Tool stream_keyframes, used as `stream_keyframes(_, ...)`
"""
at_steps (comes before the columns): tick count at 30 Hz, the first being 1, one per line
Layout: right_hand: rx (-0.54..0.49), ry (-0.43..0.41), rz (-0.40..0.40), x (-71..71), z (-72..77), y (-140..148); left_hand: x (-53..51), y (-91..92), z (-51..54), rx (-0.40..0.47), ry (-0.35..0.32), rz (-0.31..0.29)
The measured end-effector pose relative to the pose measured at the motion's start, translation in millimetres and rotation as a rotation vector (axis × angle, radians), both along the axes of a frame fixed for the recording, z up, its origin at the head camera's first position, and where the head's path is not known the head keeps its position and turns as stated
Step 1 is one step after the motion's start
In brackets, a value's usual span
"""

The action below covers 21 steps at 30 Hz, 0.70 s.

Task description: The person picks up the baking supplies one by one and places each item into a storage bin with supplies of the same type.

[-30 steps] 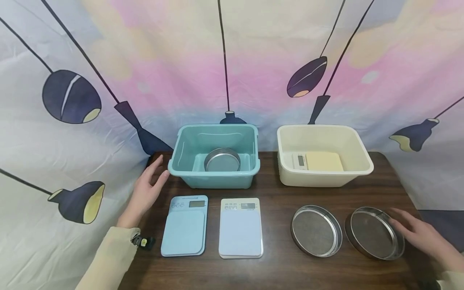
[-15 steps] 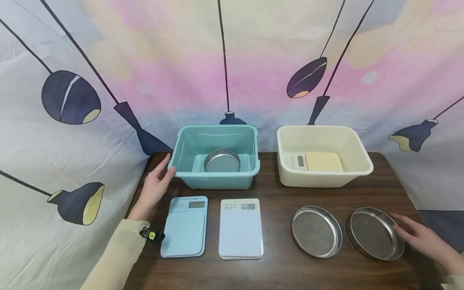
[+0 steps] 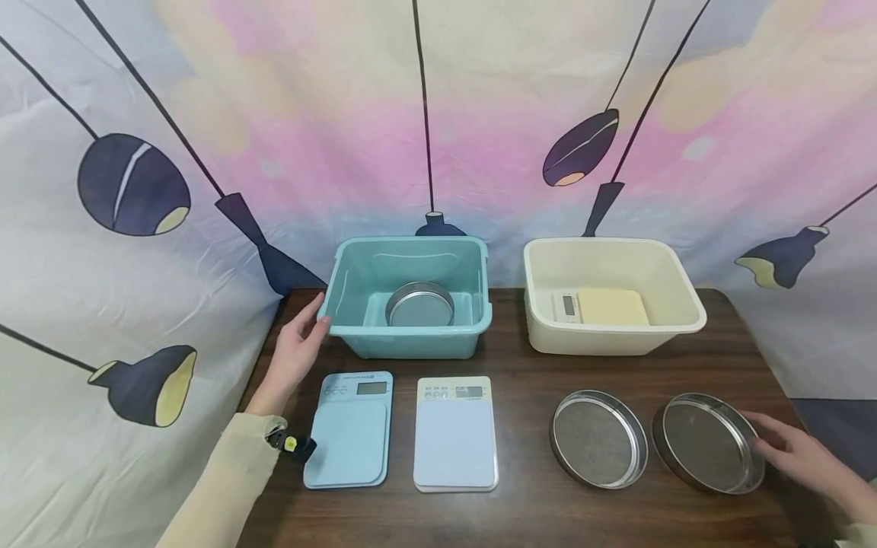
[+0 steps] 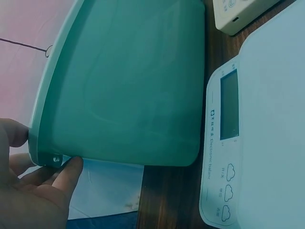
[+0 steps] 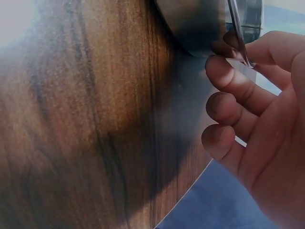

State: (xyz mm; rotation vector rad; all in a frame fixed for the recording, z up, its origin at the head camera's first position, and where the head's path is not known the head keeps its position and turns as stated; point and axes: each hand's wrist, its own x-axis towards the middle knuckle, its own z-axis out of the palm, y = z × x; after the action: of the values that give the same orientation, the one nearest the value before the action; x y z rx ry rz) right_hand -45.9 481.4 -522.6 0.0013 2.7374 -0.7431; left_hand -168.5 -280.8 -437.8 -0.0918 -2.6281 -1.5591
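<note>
Tabletop (image 3: 527, 510), lower half of frame: a person's L hand (image 3: 294, 354) grips the near left corner of a teal plastic bin (image 3: 411, 344), left of ctr., digits pinching its rim from above and below, prob. because that lip offers the best purchase on smooth walls. Bin sits upright w/ one round mesh sieve (image 3: 421, 310) inside. R hand (image 3: 802, 457), lower right, pinches the metal rim of the outer sieve (image 3: 706, 445) btwn thumb and at least one fingertip, lower fingers bent and free; a rim hold likely spares the mesh. Whether that edge is raised, can't tell. Inner sieve (image 3: 598, 439) lies just beside it. Lower ctr., blue electronic balance (image 3: 349, 438) and white digital scale (image 3: 455, 441) lie side by side, displays at far end, apparently paired like w/ like, as the sieves are. Right of ctr., cream bin (image 3: 589, 341) contains a cream scale (image 3: 612, 306). Both bins stand toward the rear, against a lamp-print backdrop (image 3: 342, 114), presumably leaving the foreground for loose pcs.
</note>
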Motion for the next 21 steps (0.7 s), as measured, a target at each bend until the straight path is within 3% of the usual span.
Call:
stream_keyframes(10, -0.086, 0.004, -0.065, 6.7, -7.5, -0.4, 1.3, 0.4, 0.7, 0.048, -0.013, -0.001)
stream_keyframes(21, -0.139, -0.011, -0.094, 4.4, -4.0, -0.3, -0.1, -2.4, -3.9, 0.069, 0.004, -0.010)
